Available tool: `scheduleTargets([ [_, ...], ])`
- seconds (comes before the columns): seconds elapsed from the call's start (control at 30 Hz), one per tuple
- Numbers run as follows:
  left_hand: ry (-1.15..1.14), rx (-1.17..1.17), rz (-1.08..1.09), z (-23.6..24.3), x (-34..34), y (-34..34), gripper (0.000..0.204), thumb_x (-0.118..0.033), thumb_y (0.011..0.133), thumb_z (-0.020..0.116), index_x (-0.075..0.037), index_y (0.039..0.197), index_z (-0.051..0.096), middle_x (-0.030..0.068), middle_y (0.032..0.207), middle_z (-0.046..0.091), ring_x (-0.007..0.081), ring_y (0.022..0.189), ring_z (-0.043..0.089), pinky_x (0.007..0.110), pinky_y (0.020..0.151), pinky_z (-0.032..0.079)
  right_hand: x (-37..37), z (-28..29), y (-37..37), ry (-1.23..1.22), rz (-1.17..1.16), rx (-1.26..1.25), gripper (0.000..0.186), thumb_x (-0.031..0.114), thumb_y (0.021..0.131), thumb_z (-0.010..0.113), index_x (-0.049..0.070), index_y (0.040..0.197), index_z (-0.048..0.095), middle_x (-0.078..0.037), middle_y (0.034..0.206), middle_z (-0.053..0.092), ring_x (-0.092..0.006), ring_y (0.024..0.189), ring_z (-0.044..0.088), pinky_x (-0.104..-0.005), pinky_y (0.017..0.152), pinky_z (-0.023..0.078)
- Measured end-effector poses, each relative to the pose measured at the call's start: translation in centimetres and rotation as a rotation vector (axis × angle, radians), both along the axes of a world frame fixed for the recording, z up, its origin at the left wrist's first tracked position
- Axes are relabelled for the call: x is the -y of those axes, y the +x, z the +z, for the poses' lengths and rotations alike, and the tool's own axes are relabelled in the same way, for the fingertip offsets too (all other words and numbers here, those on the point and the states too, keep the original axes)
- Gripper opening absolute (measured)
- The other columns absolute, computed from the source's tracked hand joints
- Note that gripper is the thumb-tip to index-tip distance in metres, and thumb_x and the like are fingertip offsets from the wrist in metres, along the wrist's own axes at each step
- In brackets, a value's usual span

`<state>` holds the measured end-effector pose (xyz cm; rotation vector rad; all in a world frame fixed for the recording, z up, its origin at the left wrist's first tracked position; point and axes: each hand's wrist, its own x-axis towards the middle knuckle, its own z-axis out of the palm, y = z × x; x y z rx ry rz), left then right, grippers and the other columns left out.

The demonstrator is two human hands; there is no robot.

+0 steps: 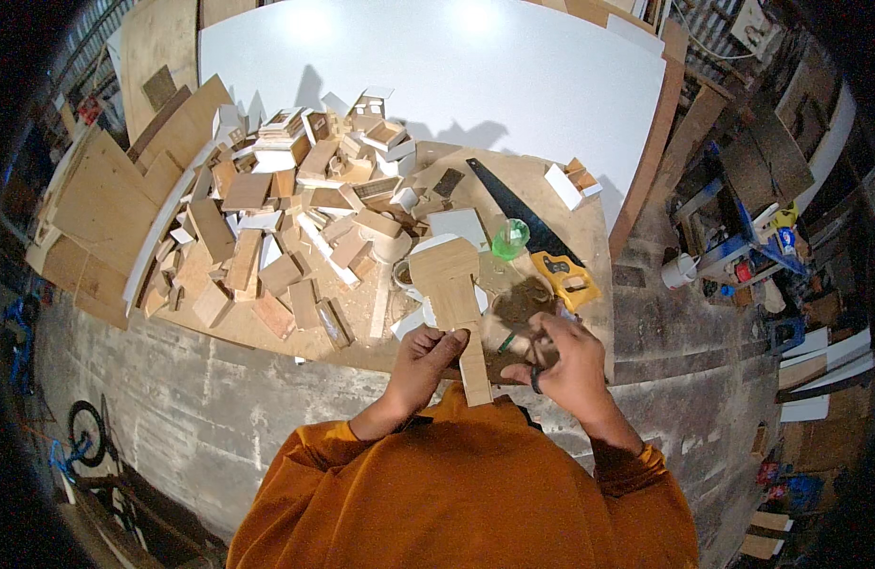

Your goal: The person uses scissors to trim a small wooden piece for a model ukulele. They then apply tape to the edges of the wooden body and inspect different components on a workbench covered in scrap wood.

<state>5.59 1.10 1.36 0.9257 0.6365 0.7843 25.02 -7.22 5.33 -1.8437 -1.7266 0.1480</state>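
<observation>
My left hand [424, 362] pinches a flat, paddle-shaped wooden piece [444, 270] near its narrow lower end. The piece has a broad rounded top and a slim strip below, held upright over the table's near edge. To its right, my right hand [568, 365] is raised with fingers bent and the thumb apart from the forefinger. A small dark curved band [537, 379] shows at that thumb; whether it is worn or held is unclear. Beyond this hand lie a handsaw [523, 211] with a yellow handle and a clear green round container [510, 239].
Wooden offcuts [267, 228] are heaped across the left of the wooden table [437, 163]. A small white-and-brown block [574, 184] sits at its right. Behind stands a large white board [428, 76]. A bicycle wheel [86, 433] is at the lower left, a white bucket [680, 271] at the right.
</observation>
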Motion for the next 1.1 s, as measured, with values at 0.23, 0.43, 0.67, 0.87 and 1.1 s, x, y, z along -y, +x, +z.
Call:
scheduleTargets([
  [0.23,0.163,-0.035,-0.034,-2.3,-0.4,-0.4,0.020,-0.016,0.094,0.056,-0.001,0.084,0.065,-0.0057,0.073,0.058,0.0012,0.064,0.046,0.020,0.059,0.038,-0.5,-5.1,1.3,-0.606,-0.139,0.104,0.063,0.037,0.066,0.080,0.001,0.112,0.057,-0.020,0.102,0.063,-0.0361,0.092,0.062,-0.0433,0.077,0.050],
  [0.43,0.126,-0.090,-0.059,-4.3,-0.8,-0.7,0.018,-0.015,0.093,0.058,-0.002,0.081,0.064,-0.0050,0.071,0.058,0.0016,0.062,0.045,0.020,0.056,0.037,-2.6,-10.7,2.0,-0.465,-0.027,0.204,0.084,0.027,0.062,0.079,0.004,0.133,0.040,-0.025,0.113,0.055,-0.0400,0.104,0.056,-0.0562,0.093,0.033],
  [0.67,0.137,-0.079,-0.047,-5.1,-1.0,-1.0,0.016,-0.009,0.091,0.058,-0.001,0.078,0.061,-0.0009,0.067,0.058,0.0041,0.059,0.048,0.022,0.054,0.038,-5.8,-9.1,2.1,-0.724,0.064,0.208,0.083,0.041,0.069,0.073,0.003,0.135,0.040,-0.025,0.110,0.059,-0.0381,0.106,0.056,-0.0710,0.101,0.010],
  [0.87,0.211,-0.133,-0.118,-4.8,-1.4,-1.5,0.015,-0.006,0.090,0.056,0.000,0.077,0.060,0.0008,0.067,0.058,0.0063,0.058,0.048,0.023,0.053,0.038,-7.5,-9.8,3.6,-0.487,-0.079,0.107,0.044,0.043,0.082,0.062,0.006,0.106,0.066,-0.017,0.083,0.065,-0.0269,0.075,0.065,-0.0412,0.067,0.049],
  [1.1,0.333,-0.262,-0.194,-2.3,-1.9,-1.4,0.017,-0.009,0.088,0.061,0.003,0.076,0.063,-0.0044,0.060,0.052,0.0025,0.056,0.041,0.022,0.049,0.033,-7.4,-5.2,2.9,-0.404,0.310,-1.285,0.047,0.026,0.083,0.068,0.005,0.122,0.053,-0.002,0.099,0.061,-0.0125,0.087,0.059,-0.0280,0.074,0.050],
])
